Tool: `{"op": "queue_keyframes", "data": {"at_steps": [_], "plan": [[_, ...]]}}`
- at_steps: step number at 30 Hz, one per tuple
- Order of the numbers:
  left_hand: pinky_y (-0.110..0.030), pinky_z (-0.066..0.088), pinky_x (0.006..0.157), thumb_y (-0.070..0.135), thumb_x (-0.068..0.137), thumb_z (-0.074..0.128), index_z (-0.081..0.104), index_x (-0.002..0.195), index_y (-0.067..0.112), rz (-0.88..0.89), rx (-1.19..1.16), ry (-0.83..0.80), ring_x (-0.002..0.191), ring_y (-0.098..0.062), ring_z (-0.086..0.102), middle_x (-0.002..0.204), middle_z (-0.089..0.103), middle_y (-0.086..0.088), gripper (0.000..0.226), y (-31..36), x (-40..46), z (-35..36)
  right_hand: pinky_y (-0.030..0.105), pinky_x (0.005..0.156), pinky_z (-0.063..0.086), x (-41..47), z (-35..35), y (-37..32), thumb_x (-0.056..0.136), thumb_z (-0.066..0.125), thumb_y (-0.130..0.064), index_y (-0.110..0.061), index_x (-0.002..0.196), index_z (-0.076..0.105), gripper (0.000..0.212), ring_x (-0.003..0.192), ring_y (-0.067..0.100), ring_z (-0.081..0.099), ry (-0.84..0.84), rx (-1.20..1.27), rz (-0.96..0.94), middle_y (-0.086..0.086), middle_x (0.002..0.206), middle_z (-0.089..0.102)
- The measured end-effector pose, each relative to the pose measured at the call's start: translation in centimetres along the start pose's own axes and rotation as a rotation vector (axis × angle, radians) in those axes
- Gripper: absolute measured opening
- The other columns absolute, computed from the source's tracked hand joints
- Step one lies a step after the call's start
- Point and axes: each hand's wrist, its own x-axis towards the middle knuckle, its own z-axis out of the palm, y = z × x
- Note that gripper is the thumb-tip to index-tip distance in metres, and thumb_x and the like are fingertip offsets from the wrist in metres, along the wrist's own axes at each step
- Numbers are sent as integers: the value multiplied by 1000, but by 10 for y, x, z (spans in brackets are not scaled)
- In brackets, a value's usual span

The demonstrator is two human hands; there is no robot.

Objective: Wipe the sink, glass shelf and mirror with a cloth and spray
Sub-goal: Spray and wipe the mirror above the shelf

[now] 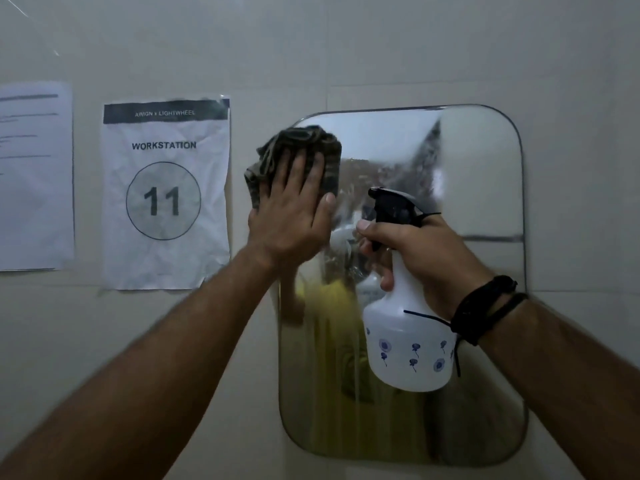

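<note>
- Gripping the neck of a spray bottle, the right hand has its fingers curled round the white plastic just under the black trigger head, with the thumb lying across the front near the nozzle; the grip is closed on the bottle.
- Black cords wrap the right wrist, and one loose end hangs down beside the bottle.
- Small blue flower prints dot the bottle's rounded lower body; it is held upright in front of the mirror's middle, nozzle pointing left.
- Left hand: flat, fingers straight and spread, palm pressing a cloth against the glass, so this grip is released and only pushes.
- That cloth is dark, striped and bunched, sitting at the mirror's upper left corner, with part of it lapping past the edge onto the wall.
- Behind both hands, the mirror is a rounded rectangle fixed to the pale wall; its upper middle looks wet and streaky, and its lower part gives a blurred yellow reflection.
- Left of the mirror, a creased paper sign reads "WORKSTATION" above a circled 11.
- Farther left, at the frame's edge, hangs another printed sheet, its text too blurred to read.
</note>
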Motion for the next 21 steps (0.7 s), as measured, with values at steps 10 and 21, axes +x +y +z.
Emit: {"op": "queue_keyframes", "data": {"at_steps": [10, 21], "plan": [[-54, -7, 125, 45, 104, 22, 10, 163, 24, -29, -17, 20, 156, -23, -8, 171, -1, -6, 64, -2, 36, -11, 27, 42, 47, -18, -6, 11, 94, 74, -22, 2, 104, 76, 26, 55, 28, 53, 25, 18, 46, 17, 89, 72], [-57, 3, 124, 51, 101, 23, 12, 163, 23, -23, -11, -39, 157, -24, -1, 170, 5, -7, 69, -5, -77, 18, 27, 43, 47, -38, -12, 27, 95, 72, -21, 9, 103, 74, 31, 43, 25, 49, 35, -12, 67, 24, 96, 75]]}}
